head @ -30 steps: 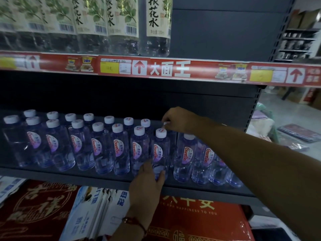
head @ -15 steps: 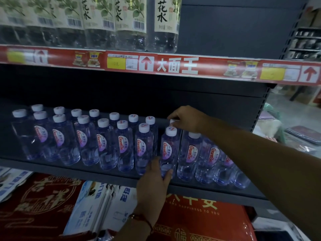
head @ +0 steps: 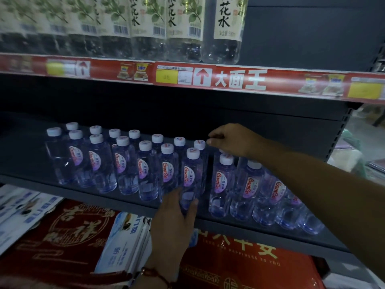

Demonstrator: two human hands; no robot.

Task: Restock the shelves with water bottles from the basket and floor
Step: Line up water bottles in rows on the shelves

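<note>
The water bottles (head: 145, 163) stand on the middle shelf (head: 239, 224) in two rows, white caps up, labels facing me, running from the far left to the right end. Most of that shelf's front is filled; I judge the bulk of this level done. A narrow gap shows between the bottle I am handling (head: 190, 176) and the next one to its right (head: 221, 184), so the rows there need closing up.

My left hand (head: 177, 215) is at the shelf's near edge, fingers curved around the lower part of that front bottle, holding it at its base. My right hand (head: 233, 140) reaches in over the caps toward the back row, fingers bent downward with the tips drawn near each other just beside a back-row cap (head: 199, 144); I cannot tell whether it pinches anything, and no bottle shows in it.

The left part of the shelf, beyond the last bottle, is dark and seems to have room left. The basket and the floor stock are out of view, so how many bottles remain I cannot say.

Above, taller bottles with green-leaf labels (head: 183, 28) stand over a red price strip (head: 229, 80). Below, red gift boxes (head: 239, 265) and white-blue cartons (head: 125, 243) lie on the lower level.
</note>
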